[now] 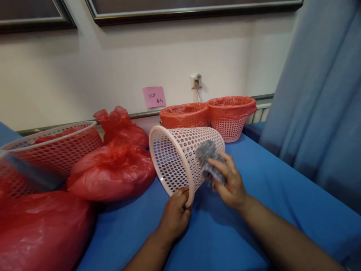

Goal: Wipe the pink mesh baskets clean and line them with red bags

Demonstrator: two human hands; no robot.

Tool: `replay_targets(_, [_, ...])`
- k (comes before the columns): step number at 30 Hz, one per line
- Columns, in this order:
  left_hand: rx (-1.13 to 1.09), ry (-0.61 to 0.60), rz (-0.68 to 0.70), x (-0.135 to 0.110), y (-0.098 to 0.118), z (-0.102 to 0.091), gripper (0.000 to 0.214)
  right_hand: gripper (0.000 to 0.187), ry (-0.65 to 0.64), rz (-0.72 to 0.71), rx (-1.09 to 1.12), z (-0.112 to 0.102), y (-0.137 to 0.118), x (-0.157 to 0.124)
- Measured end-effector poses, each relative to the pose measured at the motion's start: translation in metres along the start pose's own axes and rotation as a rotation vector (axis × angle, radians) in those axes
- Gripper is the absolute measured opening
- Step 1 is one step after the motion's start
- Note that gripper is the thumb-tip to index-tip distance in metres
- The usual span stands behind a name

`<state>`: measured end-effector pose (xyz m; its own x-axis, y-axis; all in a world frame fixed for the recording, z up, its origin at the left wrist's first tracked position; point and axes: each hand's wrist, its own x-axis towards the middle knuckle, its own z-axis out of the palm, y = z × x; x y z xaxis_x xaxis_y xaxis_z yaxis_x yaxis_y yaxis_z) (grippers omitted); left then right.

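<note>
A pink perforated plastic wastebasket (184, 145) is tipped on its side, its open mouth turned toward the lower left. My left hand (176, 210) grips the rim at its lower edge, fingers curled over it. Against the outer side wall, my right hand (229, 180) presses a crumpled grey cloth (208, 154), with its fingers closed around the cloth. Part of the cloth is hidden behind the fingers and slightly blurred.
Several knotted red plastic bags (113, 169) lie to the left, beside another pink basket (81, 146). Behind stand two baskets with red liners (229, 109). The blue-covered table (270, 180) borders a blue curtain (313, 94). A pink note (154, 97) and a plugged socket (196, 81) are on the wall.
</note>
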<state>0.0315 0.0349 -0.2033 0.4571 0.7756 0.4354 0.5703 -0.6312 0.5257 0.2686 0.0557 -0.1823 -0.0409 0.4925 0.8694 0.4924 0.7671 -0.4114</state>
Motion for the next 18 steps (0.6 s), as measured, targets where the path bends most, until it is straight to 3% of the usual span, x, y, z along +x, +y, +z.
replay_targets(3, [-0.015, -0.018, -0.015, 0.002, 0.001, -0.001, 0.039, 0.064, -0.112, -0.289, 0.090, 0.004, -0.034, -0.008])
replay_targets(5, [-0.010, -0.031, -0.037, 0.003, 0.001, -0.001, 0.042, 0.063, -0.088, -0.269, 0.059, 0.005, -0.030, -0.008])
replay_targets(7, [0.009, -0.030, -0.068, 0.004, -0.001, -0.001, 0.049, 0.058, 0.008, -0.080, -0.027, 0.006, -0.006, -0.004])
replay_targets(11, [0.048, -0.074, -0.070, 0.004, -0.006, 0.001, 0.053, 0.048, 0.252, 0.481, -0.174, -0.001, 0.063, 0.010])
replay_targets(13, [0.065, -0.108, -0.059, 0.004, -0.006, 0.001, 0.054, 0.048, 0.293, 0.633, -0.201, -0.006, 0.081, 0.015])
replay_targets(15, [0.088, -0.120, -0.069, 0.005, -0.006, 0.002, 0.055, 0.049, 0.301, 0.554, -0.210, -0.010, 0.074, 0.016])
replay_targets(18, [0.127, -0.132, -0.097, 0.006, -0.001, 0.002, 0.054, 0.052, 0.183, 0.092, -0.178, -0.010, 0.031, 0.012])
